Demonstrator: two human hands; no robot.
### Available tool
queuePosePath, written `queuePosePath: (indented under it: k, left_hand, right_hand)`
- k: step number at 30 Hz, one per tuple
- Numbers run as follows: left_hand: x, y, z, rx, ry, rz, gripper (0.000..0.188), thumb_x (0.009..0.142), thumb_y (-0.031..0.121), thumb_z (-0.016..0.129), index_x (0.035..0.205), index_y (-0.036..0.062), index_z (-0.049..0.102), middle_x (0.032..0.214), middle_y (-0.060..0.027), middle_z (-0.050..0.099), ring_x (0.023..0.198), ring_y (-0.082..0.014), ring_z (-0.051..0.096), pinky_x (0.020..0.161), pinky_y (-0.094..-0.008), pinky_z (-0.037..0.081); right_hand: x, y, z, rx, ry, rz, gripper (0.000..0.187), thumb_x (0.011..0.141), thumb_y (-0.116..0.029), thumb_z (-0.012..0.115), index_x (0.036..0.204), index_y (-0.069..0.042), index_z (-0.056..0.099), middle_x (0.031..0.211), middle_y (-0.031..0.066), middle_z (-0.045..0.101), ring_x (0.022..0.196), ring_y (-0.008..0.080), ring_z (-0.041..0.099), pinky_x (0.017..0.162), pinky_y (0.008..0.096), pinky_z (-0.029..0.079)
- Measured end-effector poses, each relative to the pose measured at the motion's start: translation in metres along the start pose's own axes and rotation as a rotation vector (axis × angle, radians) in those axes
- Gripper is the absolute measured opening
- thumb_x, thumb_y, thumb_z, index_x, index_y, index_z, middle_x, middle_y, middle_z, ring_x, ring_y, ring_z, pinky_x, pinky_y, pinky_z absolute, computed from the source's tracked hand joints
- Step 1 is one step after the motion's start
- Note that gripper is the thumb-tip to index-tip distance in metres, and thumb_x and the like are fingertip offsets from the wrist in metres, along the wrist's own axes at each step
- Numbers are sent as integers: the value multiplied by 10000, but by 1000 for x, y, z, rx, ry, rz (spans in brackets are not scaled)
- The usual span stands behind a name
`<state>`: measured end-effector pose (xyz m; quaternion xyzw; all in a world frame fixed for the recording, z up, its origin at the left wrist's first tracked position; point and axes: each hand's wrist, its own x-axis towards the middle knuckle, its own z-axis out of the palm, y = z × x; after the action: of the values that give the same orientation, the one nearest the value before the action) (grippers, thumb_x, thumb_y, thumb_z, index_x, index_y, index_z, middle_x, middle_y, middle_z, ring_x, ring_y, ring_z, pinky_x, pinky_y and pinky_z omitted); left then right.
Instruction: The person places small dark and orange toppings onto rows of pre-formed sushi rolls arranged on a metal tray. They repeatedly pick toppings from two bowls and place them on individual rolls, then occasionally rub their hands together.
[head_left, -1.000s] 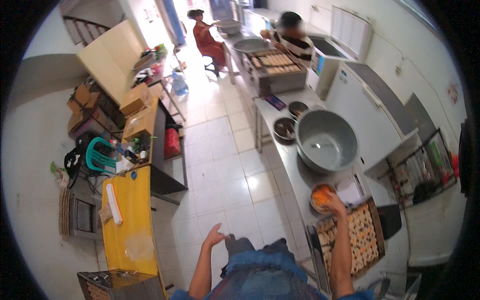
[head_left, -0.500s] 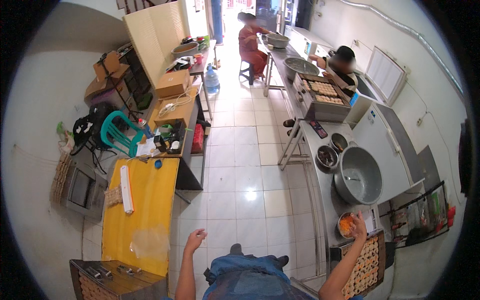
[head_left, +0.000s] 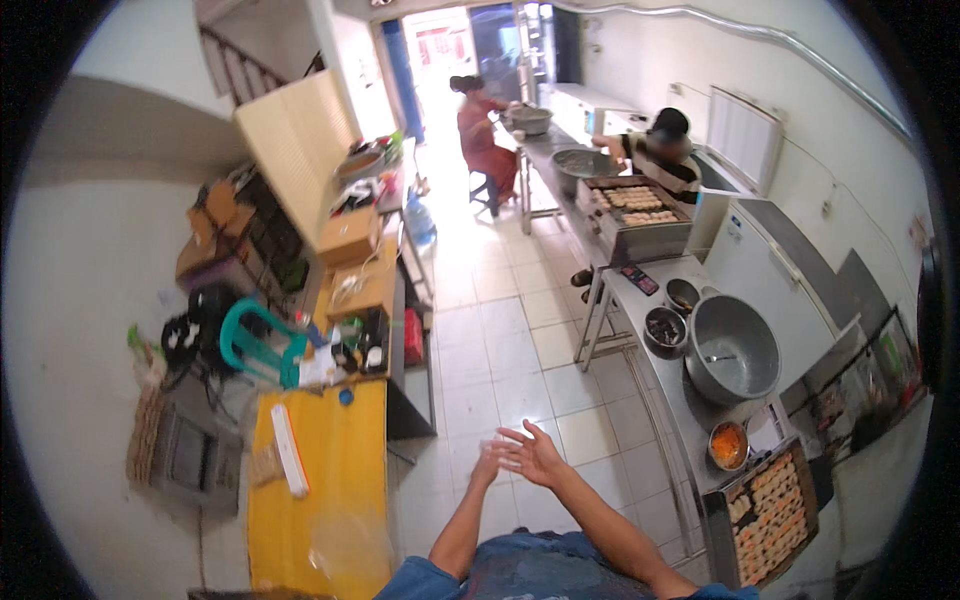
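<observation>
My left hand (head_left: 488, 463) and my right hand (head_left: 536, 457) meet in front of me above the tiled floor. The right hand is open and empty, its palm turned up and its fingers spread toward the left. Blurred, the left hand's fingers stretch up close behind the right fingertips, and no object shows in them. To the right stands a small metal bowl (head_left: 713, 456) with orange shreds (head_left: 730, 443) in it. Beside it on the near side is a mould pan (head_left: 722, 535) holding rows of pale pieces topped with orange.
On the right steel table (head_left: 640, 318) sit a large grey basin (head_left: 768, 345), small bowls and another filled mould pan (head_left: 655, 235). Two co-workers (head_left: 488, 140) are farther back. A yellow-topped table (head_left: 350, 470) stands left, a green chair (head_left: 240, 340) beyond it.
My right hand has left the bowl of orange shreds and swung left to my left hand, which moved right. The view has turned and tilted, so everything sits differently.
</observation>
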<state>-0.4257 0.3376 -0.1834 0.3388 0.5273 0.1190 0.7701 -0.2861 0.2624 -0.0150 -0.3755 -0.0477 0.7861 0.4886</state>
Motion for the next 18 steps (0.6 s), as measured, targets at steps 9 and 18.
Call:
queuePosePath:
  k: [9,18]
  left_hand:
    - [-64,69,67,-722,-296,387,1054,797,838,298,1535,102,139,1559,-183,218,1446,-302,187,1152,-498,101]
    - [-144,124,61,-169,-561,688,924,897,745,198,1485,39,295,1520,-179,324,1440,-273,232,1171,-478,71]
  right_hand:
    - [32,47,-60,-1669,430,-792,629,1005,-406,336,1497,-30,230,1551,193,245,1410,346,294,1136,435,254]
    - [-14,-2,-70,-135,-669,43,710,958,-639,329,1122,-21,638,1075,162,683,904,264,693,863,405,509]
